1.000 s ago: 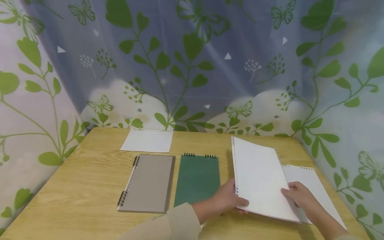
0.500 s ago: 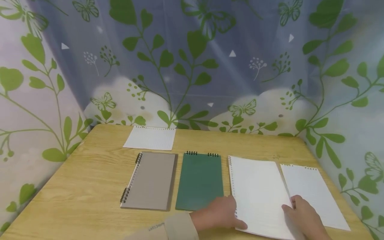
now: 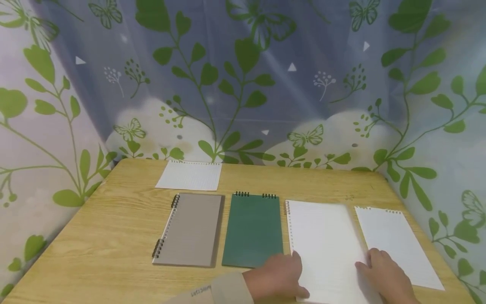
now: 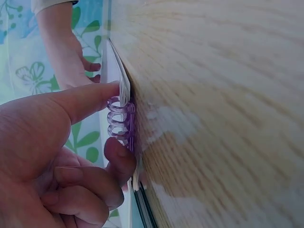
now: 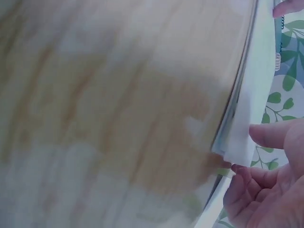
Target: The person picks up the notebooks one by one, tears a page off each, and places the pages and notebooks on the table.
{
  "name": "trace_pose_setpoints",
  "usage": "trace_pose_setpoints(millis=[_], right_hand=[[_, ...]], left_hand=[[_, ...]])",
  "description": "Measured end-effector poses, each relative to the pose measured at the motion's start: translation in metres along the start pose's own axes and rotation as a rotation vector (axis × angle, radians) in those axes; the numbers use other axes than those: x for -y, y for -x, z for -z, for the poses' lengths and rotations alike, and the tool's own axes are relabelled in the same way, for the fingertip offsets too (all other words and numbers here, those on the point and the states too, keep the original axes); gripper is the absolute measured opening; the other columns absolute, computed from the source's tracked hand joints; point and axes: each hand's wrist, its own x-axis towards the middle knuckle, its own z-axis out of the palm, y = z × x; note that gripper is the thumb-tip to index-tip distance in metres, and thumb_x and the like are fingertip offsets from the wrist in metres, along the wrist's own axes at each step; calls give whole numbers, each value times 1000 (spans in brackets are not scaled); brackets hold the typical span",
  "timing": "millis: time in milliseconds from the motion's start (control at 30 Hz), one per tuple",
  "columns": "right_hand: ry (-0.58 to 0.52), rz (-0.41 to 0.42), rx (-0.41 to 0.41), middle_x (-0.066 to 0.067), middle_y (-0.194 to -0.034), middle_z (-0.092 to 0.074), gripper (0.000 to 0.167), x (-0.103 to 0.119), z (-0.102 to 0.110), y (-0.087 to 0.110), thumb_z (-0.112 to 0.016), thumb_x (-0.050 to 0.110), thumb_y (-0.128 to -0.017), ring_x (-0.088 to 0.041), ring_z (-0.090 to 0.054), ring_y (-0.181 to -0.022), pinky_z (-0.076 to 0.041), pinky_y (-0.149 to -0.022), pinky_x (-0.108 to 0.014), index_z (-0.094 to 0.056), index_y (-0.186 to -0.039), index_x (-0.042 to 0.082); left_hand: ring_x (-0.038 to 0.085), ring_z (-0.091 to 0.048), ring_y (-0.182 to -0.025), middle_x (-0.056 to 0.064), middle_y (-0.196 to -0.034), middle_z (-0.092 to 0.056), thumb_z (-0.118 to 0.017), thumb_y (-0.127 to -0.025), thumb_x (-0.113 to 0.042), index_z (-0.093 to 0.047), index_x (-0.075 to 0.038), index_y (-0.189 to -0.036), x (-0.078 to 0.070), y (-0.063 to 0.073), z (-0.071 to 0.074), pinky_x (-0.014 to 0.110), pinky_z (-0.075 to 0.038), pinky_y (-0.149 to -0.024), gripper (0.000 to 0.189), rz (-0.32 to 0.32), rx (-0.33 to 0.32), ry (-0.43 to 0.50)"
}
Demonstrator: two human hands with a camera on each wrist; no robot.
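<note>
A spiral notebook with a blank white page up (image 3: pixel 322 245) lies at the right front of the table, its left side bound with purple rings (image 4: pixel 121 118). My left hand (image 3: pixel 279 274) holds its lower left corner. In the left wrist view the thumb touches the page edge and a bent finger touches the rings. My right hand (image 3: pixel 389 272) holds the notebook's right edge; in the right wrist view, its thumb lies on the page and the curled fingers (image 5: pixel 242 190) are at the edge below. The notebook's bottom edge runs near the frame's lower border.
To the left lie a green notebook (image 3: pixel 253 230) with black rings on top and a grey-brown notebook (image 3: pixel 191 230) ringed on its left. A loose torn sheet (image 3: pixel 398 245) lies to the right, another sheet (image 3: pixel 190 175) at the back left. A leaf-patterned curtain (image 3: pixel 243 84) surrounds the wooden table (image 3: pixel 95 236).
Both hands have lowered the white notebook from a raised, tilted pose down to the table and slid it slightly left. The loose sheet at right, partly covered before, shows more fully.
</note>
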Motion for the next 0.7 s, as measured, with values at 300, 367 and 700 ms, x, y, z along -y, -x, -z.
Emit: trace_pose_setpoints(millis=[300,367,700], right_hand=[[-105,12,-22,-16,-91,-57,49,3,21,1,-58,36,-86,-22,-53,-77,-44,-63,-37,-48,-105,-8],[-159,29,-19,-20,-95,-57,50,9,33,4,-54,37,-88,-26,-55,-81,-45,-65,-37,-45,-109,-8],[-540,508,-96,-20,-129,-52,42,101,78,39,-27,27,-102,-7,-55,-103,-51,-70,-27,-43,-134,6]], left_hand=[[14,-59,-68,0,-76,-62,-63,-75,-61,-49,-12,-123,5,0,3,28,-47,-59,70,27,-27,28],[13,-58,-66,1,-76,-62,-60,-78,-61,-49,-13,-124,10,2,9,28,-47,-58,68,14,-48,107],[15,-67,-88,6,-114,-66,-29,-90,-65,-38,-20,-140,41,28,76,31,-54,-71,68,-167,-166,920]])
